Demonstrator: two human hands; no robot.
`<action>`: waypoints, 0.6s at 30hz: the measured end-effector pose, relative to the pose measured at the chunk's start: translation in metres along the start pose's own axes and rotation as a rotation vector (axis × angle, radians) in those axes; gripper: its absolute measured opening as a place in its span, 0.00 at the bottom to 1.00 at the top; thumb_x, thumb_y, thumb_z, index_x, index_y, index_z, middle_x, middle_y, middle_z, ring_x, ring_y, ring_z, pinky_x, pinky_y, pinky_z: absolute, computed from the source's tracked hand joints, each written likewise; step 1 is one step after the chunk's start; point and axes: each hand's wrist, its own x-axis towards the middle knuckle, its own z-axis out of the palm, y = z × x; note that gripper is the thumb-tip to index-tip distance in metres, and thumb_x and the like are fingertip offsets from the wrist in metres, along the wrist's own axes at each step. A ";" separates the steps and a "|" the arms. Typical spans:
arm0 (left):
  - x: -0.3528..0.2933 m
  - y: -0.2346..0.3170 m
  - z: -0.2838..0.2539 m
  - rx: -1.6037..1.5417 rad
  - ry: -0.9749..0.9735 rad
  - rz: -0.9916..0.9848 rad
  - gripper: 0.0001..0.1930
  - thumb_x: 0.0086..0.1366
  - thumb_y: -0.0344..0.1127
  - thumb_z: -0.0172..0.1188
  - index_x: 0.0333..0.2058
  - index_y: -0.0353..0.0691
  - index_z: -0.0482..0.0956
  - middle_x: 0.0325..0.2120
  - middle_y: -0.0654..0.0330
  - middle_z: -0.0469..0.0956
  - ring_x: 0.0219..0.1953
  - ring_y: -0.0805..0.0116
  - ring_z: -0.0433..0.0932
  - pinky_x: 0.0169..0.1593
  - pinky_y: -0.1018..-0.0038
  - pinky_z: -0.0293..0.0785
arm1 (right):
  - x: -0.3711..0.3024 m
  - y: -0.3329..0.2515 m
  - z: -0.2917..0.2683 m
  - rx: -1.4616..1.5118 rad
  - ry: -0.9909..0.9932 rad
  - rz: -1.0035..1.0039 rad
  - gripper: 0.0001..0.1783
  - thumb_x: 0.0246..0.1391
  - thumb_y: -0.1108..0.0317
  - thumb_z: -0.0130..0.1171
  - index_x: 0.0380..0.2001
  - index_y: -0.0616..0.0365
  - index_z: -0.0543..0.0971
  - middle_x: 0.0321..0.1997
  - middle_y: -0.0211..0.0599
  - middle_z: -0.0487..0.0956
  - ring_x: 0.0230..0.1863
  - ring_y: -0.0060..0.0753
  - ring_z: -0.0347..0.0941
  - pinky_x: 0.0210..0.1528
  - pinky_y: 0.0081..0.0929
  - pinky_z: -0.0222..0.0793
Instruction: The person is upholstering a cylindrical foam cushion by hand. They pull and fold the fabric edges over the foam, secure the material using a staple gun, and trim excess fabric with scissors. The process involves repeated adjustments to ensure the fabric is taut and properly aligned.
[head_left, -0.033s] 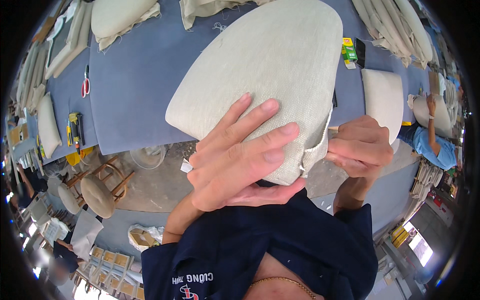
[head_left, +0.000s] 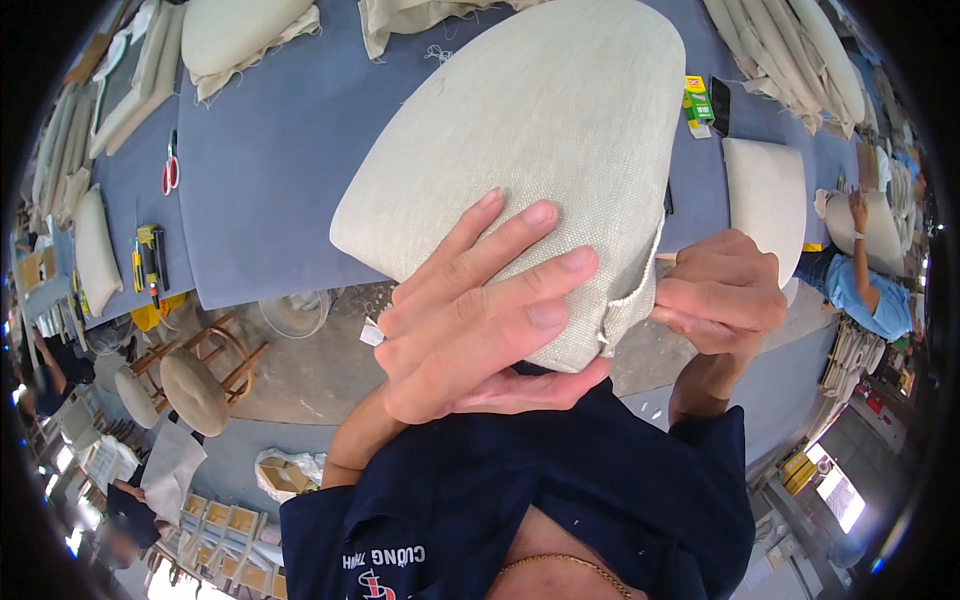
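A large rounded cushion point(head_left: 530, 130) covered in cream woven fabric is tilted up in front of me, its lower end near my chest. My left hand point(head_left: 480, 310) grips that end, fingers laid across the cover and thumb tucked under the edge. Along the right side the cover has a folded, loose fabric edge point(head_left: 632, 298). My right hand point(head_left: 722, 295) is closed in a pinch against this edge; what its fingertips hold is hidden.
Behind the cushion stretches a blue-grey table point(head_left: 270, 180). On it are red-handled scissors point(head_left: 171, 165), yellow-and-black tools point(head_left: 150, 260), a green-and-yellow box point(head_left: 698, 105), a dark phone point(head_left: 719, 104) and another cushion point(head_left: 767, 195). Cushion stacks point(head_left: 790, 60) line the far side. A co-worker in blue point(head_left: 875, 295) works at right.
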 end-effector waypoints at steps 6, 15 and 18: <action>0.003 0.000 0.002 0.019 0.019 0.005 0.30 0.44 0.35 0.84 0.43 0.39 0.76 0.44 0.45 0.86 0.54 0.43 0.83 0.59 0.44 0.75 | 0.013 0.023 0.001 0.162 -0.028 -0.086 0.12 0.41 0.72 0.77 0.30 0.65 0.87 0.18 0.37 0.77 0.15 0.31 0.73 0.16 0.25 0.58; 0.010 -0.007 -0.006 0.032 -0.050 0.043 0.44 0.45 0.35 0.84 0.60 0.44 0.66 0.58 0.37 0.75 0.62 0.36 0.75 0.69 0.40 0.62 | 0.008 0.010 -0.002 -0.025 0.108 0.018 0.09 0.44 0.73 0.76 0.28 0.67 0.86 0.14 0.37 0.74 0.13 0.30 0.69 0.16 0.24 0.57; 0.014 -0.011 -0.005 0.047 0.076 0.093 0.40 0.46 0.35 0.82 0.57 0.39 0.69 0.52 0.39 0.80 0.60 0.37 0.77 0.68 0.42 0.64 | -0.009 0.017 -0.006 -0.073 0.138 0.111 0.06 0.45 0.76 0.73 0.27 0.67 0.86 0.15 0.38 0.75 0.15 0.29 0.69 0.19 0.23 0.60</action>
